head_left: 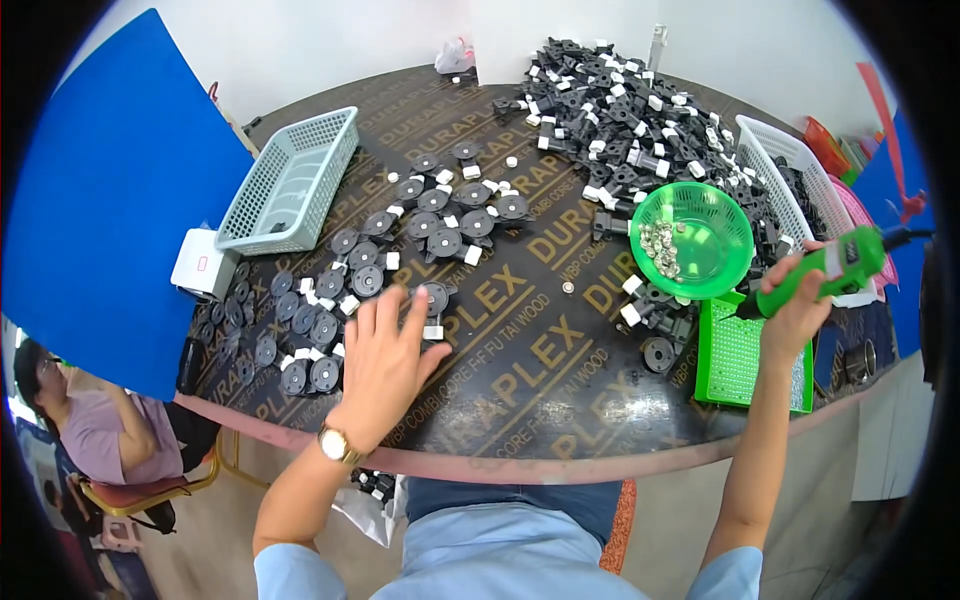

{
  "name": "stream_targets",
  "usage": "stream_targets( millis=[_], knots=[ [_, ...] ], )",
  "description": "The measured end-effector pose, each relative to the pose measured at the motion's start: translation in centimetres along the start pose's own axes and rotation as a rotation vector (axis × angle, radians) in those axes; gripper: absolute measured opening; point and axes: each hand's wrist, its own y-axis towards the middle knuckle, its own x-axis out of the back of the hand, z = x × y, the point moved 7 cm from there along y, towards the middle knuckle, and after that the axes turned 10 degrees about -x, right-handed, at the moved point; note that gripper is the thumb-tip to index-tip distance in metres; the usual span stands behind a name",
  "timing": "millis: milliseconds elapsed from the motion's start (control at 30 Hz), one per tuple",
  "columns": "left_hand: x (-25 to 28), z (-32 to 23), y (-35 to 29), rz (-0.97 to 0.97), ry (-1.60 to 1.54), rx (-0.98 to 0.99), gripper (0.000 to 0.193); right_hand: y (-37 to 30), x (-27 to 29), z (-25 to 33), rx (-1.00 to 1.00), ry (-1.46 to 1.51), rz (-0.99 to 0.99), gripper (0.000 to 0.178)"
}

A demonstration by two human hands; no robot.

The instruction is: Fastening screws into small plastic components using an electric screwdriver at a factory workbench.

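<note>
My left hand (381,352) is spread palm down over the table, its fingertips beside a black round part with a white end (434,298). It appears to hold nothing; whether it touches that part I cannot tell. More black round parts (444,242) lie in a loose group around and beyond it. In my right hand (797,308) is a green electric screwdriver (845,262), its fingers wrapped round the body and its thin tip pointing left. That tip is above a green rectangular basket (706,372) with small shiny pieces in it.
A green round colander (742,240) holds small metal pieces. Behind it rises a big heap of black and white parts (625,115). A pale plastic basket (335,150) stands at the left, a white basket (765,150) at the right. Another person (120,430) sits at lower left.
</note>
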Motion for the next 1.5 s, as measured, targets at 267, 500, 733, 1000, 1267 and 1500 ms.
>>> stream_targets(
  millis=[267,500,733,1000,1267,1500],
  knots=[
    [-3.7,-5.0,1.7,-0.001,-0.087,-0.233,0.055,-2.0,-3.5,6.3,-0.023,0.297,0.109,0.068],
    [-6.3,-10.9,2.3,0.031,-0.338,-0.273,0.057,-6.2,-13.9,3.8,-0.205,0.414,0.332,0.077],
    [-6.0,-11.0,2.7,-0.007,-0.271,-0.333,0.056,-6.9,-14.9,2.8,-0.211,0.32,0.412,0.076],
    [-6.3,-11.3,2.9,-0.011,-0.274,-0.397,0.05,-7.3,-15.6,2.3,-0.233,0.286,0.456,0.077],
    [-6.2,-11.5,3.3,-0.027,-0.308,-0.435,0.048,-8.2,-16.1,1.8,-0.134,0.234,0.393,0.061],
    [-6.2,-11.9,3.1,-0.068,-0.296,-0.422,0.051,-8.6,-16.2,1.7,-0.269,0.094,0.219,0.052]
  ],
)
